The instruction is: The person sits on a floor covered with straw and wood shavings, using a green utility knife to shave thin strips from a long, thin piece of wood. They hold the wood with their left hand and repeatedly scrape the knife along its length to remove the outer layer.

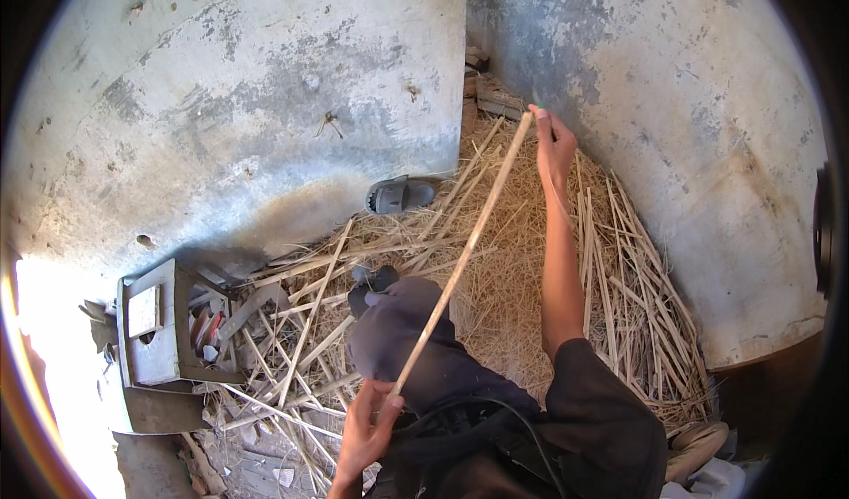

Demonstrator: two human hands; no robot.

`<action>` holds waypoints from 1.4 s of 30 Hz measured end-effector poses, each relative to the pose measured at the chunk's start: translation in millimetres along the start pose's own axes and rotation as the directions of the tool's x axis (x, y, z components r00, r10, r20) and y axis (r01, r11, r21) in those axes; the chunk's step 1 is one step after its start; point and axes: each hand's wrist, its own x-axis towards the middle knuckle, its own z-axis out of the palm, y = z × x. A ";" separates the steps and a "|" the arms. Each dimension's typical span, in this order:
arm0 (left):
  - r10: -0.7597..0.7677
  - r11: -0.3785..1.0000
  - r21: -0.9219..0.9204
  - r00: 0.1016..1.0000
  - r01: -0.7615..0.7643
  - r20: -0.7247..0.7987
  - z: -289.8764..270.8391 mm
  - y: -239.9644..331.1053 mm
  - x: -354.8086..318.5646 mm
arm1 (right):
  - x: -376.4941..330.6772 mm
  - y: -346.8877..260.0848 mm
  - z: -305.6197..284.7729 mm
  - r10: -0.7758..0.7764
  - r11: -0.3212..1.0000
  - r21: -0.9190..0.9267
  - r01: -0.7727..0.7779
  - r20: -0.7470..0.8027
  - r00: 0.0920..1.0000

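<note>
A long, pale wooden stick (469, 256) slants up from lower left to upper right in front of me. Its near end is in my left hand (367, 433), with thumb and fingers closed on it. My right hand (554, 149), arm stretched far forward, has its fingertips pinched at the far end. A thin pale strand hangs from those fingers along the wrist. A small greenish spot at the fingertips is too small to make out. Beneath the stick is my bent leg in dark cloth (402, 340).
Straw-like shavings (504, 295) cover the floor. Split sticks (641, 295) are heaped at the right, and more sticks (305, 357) lie crossed at the left. A grey sandal (401, 195) rests by the worn wall (292, 83). A battered wooden box-like stand (159, 322) is at the left.
</note>
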 end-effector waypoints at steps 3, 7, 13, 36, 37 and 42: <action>-0.026 0.999 -0.034 1.000 0.026 0.005 -5.9 -12.1 -6.5 | 7.9 45.9 -11.5 0.235 0.971 0.004 -0.238 0.155 0.960; -0.156 0.947 -0.283 0.988 0.155 0.020 -13.7 -9.3 3.6 | -30.1 95.9 -9.9 0.382 0.874 -0.450 -0.182 0.407 0.830; 0.000 0.894 -0.447 1.000 -0.012 -0.027 -9.9 -0.1 34.3 | -130.5 119.2 -20.4 0.514 0.814 -0.552 0.182 0.830 0.216; 0.291 0.860 -0.451 0.956 -0.239 0.048 8.2 64.7 83.7 | -196.1 -140.6 -47.5 -0.501 0.851 0.426 0.307 0.483 0.718; 0.288 0.849 -0.472 0.957 -0.237 0.038 8.5 64.4 84.1 | -202.2 -137.4 -43.2 -0.535 0.836 0.413 0.360 0.473 0.700; 0.324 0.847 -0.446 0.946 -0.290 0.001 9.0 66.0 80.3 | -211.5 -139.0 -39.8 -0.572 0.817 0.402 0.413 0.477 0.667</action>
